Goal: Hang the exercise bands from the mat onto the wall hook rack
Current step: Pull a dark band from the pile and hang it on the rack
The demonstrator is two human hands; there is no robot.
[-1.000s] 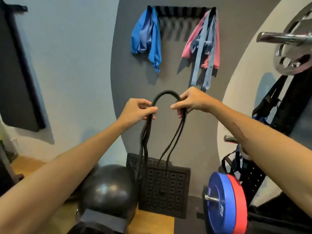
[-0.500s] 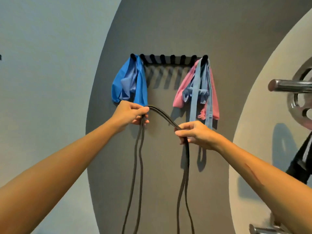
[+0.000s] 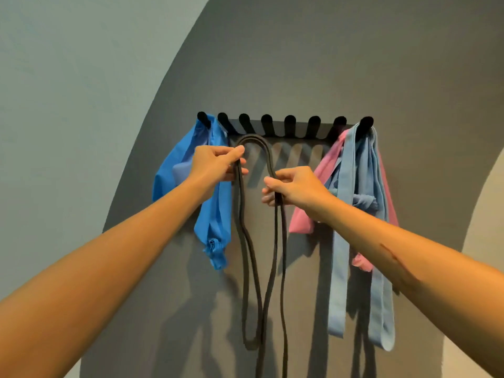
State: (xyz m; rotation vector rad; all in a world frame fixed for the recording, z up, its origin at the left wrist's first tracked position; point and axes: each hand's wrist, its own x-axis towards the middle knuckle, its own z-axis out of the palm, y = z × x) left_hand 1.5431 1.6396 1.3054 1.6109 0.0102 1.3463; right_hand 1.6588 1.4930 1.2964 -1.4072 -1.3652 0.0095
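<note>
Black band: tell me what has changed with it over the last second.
Both hands have raised the thin black rubber band from waist height to just under the black wall hook rack. The left hand and right hand keep their grip on its arch. The bright blue band and pink and pale blue bands hang unchanged.

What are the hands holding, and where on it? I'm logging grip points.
Both hold the black band: left hand and right hand pinch its strands either side of the top bend, below the hook rack.

Both forearms are bare, with no sleeves, watch or rings in sight. The right forearm [image 3: 392, 257] carries a long, thin scratch mark.
</note>
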